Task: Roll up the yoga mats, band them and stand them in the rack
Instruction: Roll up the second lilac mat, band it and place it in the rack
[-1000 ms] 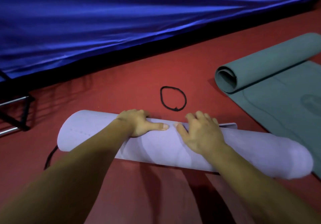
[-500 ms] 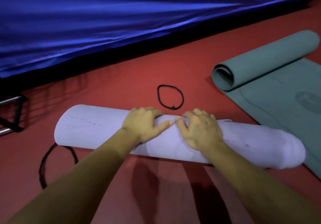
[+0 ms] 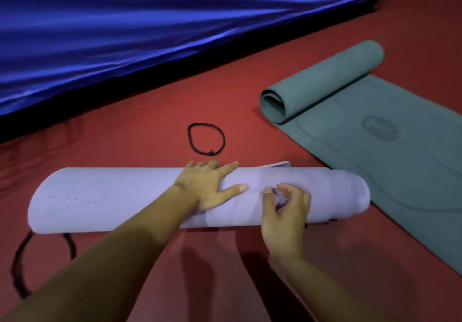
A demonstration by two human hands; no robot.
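The person's body shows as two bare forearms and two bare hands, the left hand (image 3: 207,186) and the right hand (image 3: 285,211), with the skin uncovered from the fingers (image 3: 228,167) all the way to the lower edge of the view. The left forearm (image 3: 112,259) and the right forearm (image 3: 325,289) look narrow at the wrists and much broader toward the wide-angle camera. Short, trimmed nails show pale on the left thumb (image 3: 241,188) and the right thumb (image 3: 267,191), and a thin dark crease crosses the left wrist (image 3: 176,186).
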